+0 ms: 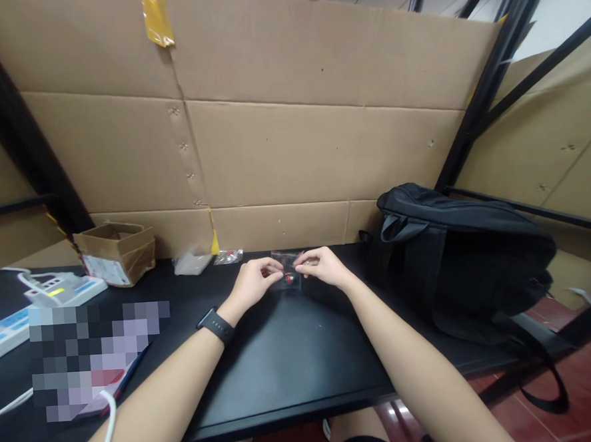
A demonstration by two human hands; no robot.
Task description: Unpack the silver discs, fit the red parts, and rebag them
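Note:
Both my hands meet over a small clear plastic bag [293,284] near the back of the black table. A small red item [289,279] shows inside the bag. My left hand [257,277], with a black watch [216,326] on its wrist, pinches the bag's left side. From the right, my right hand [323,267] pinches the bag near its upper edge, thumb and fingertips together. Behind my left hand lies another clear bag [228,256] with a bit of red in it. Beside that is a whitish translucent bag [192,262].
A black backpack [468,264] stands on the table's right side, its strap hanging over the edge. An opened cardboard box [117,253] and a white power strip [86,287] with cables are at the left. A cardboard wall [281,148] closes off the back.

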